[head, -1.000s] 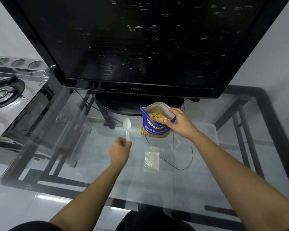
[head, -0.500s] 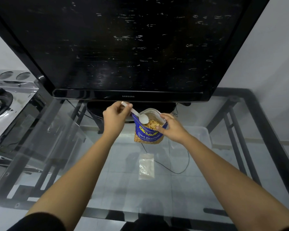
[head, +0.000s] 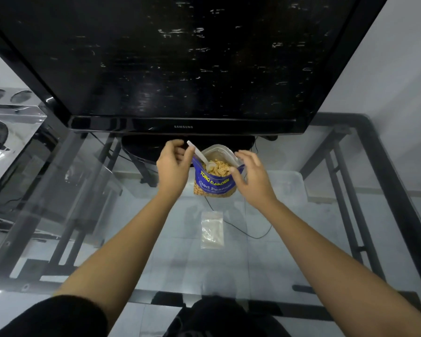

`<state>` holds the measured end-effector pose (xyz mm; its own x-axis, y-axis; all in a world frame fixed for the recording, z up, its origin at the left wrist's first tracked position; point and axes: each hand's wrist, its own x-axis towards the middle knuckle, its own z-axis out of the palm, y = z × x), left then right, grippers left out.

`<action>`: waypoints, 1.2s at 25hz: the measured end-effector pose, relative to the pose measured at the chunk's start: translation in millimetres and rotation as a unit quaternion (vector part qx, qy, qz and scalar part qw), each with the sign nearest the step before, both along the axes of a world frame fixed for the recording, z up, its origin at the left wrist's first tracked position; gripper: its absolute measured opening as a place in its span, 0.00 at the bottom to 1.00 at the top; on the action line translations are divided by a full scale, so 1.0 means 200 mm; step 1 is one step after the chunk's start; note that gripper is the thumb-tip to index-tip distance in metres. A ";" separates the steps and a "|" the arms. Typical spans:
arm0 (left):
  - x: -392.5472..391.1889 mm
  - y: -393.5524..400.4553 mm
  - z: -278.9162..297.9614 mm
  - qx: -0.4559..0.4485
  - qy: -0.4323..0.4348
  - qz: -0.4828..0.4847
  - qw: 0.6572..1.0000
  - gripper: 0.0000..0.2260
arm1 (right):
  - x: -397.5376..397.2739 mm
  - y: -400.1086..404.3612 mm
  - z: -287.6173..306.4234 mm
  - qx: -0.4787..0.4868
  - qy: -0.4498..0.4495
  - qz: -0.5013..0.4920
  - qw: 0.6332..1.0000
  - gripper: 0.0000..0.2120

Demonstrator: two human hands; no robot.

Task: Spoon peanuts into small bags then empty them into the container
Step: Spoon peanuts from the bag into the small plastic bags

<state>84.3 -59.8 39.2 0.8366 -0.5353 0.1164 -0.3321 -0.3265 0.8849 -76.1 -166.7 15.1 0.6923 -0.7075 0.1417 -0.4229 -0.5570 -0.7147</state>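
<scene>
— Between the two hands, what stands on the glass counter [head: 301, 251]?

— An open blue peanut bag [head: 214, 183], upright, its mouth wide and heaped with peanuts [head: 218, 167]. A white plastic spoon [head: 199, 155] leans in it, bowl down among the nuts, handle slanting up toward the left hand.

— And the left hand's grip?

— The left hand [head: 171, 166] sits just left of the bag's mouth, fingers curled inward with the thumb close to the spoon's handle. Whether it actually pinches the handle or has let it go, I cannot tell; the handle's tip shows free above the fingers.

— The right one?

— The right hand [head: 250, 176] is just right of the bag, fingers spread and relaxed. Its thumb lies against the bag's blue front edge near the rim; nothing is clasped in it.

— Where is the small bag?

— Nearer the person than both hands, a small clear zip bag [head: 212, 229] lies flat on the glass, apart from the peanut bag and touched by neither hand. Beyond the right hand, a clear plastic container [head: 289, 188] rests on the counter, hard to make out against the glass.

— Behind the hands?

— A black television [head: 180, 57] on its stand, just past the peanut bag.
</scene>
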 end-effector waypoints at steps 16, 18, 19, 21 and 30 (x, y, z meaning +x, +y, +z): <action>-0.39 0.32 -0.73 0.229 0.051 -0.084 0.968 0.23 | -0.31 0.45 -0.73 -0.055 0.330 0.058 0.941 0.31; -0.39 0.31 -0.73 0.225 0.053 -0.077 0.970 0.21 | -0.30 0.45 -0.73 -0.062 0.333 0.055 0.939 0.32; -0.39 0.31 -0.73 0.223 0.057 -0.075 0.970 0.20 | -0.30 0.45 -0.72 -0.062 0.332 0.056 0.940 0.33; -0.39 0.31 -0.73 0.213 0.068 -0.062 0.973 0.19 | -0.31 0.45 -0.72 -0.065 0.335 0.062 0.938 0.35; -0.43 0.35 -0.78 0.143 -0.058 -0.098 0.983 0.03 | -0.30 0.46 -0.74 -0.075 0.339 0.050 0.937 0.36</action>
